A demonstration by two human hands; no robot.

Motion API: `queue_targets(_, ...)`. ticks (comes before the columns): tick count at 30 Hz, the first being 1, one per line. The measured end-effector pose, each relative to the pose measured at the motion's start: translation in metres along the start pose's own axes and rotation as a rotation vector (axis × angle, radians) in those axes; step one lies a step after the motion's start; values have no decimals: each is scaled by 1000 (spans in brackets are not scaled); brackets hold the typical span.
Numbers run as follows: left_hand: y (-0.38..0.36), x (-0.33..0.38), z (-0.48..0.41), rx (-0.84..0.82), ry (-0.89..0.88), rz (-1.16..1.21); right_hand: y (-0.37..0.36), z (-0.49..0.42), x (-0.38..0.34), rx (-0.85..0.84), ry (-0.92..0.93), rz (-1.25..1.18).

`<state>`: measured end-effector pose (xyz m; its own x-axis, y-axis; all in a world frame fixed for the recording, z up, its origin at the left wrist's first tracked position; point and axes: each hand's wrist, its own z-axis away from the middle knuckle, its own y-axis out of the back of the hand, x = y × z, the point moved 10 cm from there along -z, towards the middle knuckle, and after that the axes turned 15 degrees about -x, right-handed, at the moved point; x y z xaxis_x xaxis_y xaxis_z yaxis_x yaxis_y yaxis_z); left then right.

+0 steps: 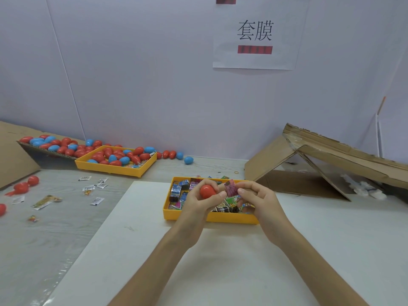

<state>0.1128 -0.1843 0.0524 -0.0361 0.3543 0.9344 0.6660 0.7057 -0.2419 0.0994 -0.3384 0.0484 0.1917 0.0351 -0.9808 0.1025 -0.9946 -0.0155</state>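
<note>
My left hand [199, 202] grips a red plastic egg [207, 191] just above the near yellow tray [212, 218]. My right hand [254, 197] pinches a small pink wrapped packet [230, 188] beside the egg, the two almost touching. The tray under both hands is filled with several small colourful wrapped packets [177, 192]. My palms hide part of the tray's contents.
A second yellow tray [117, 170] of red and blue eggs stands at the back left, with more eggs on a cardboard sheet [26, 146]. Loose sachets [96, 200] and red eggs [26, 184] lie on the left. A propped cardboard box [309, 164] stands on the right.
</note>
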Motion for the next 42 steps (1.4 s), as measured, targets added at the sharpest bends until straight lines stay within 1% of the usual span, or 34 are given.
queue_targets(3, 0, 1, 1, 11, 3, -57, 0, 1, -3, 8, 18, 42)
queue_targets(6, 1, 3, 2, 30, 1, -96, 1, 3, -10, 27, 45, 139)
queue_targets(9, -2, 4, 1, 6, -18, -138, -2, 5, -16, 21, 69, 233)
queue_targets(12, -2, 4, 1, 7, -33, -164, -11, 8, -24, -6, 128, 350)
queue_targets(14, -1, 4, 0, 6, -36, -164, -14, 11, -31, 5, 176, 399)
queue_targets(16, -1, 6, 0, -2, -34, -166, -14, 14, -34, 19, 213, 339)
queue_targets(19, -1, 5, -1, 2, -19, -173, -8, 15, -30, 35, 230, 135)
queue_targets(21, -4, 5, -1, -11, -24, -182, -3, 14, -27, 52, 213, 57)
queue_targets(23, -7, 6, 0, -27, -38, -189, 3, 12, -25, 71, 185, 31)
queue_targets(28, -7, 8, 1, -31, -32, -213, 8, 7, -18, 82, 75, 71)
queue_targets(30, -9, 8, 1, -50, -30, -238, 8, 6, -17, 84, 60, 98)
queue_targets(35, -9, 8, 1, -34, -27, -265, 4, 7, -22, 72, 84, 242)
queue_targets(39, -8, 10, 2, -25, -37, -261, -4, 6, -24, 24, 108, 272)
queue_targets(42, -9, 10, 2, -27, -31, -269, -6, 10, -29, 18, 148, 296)
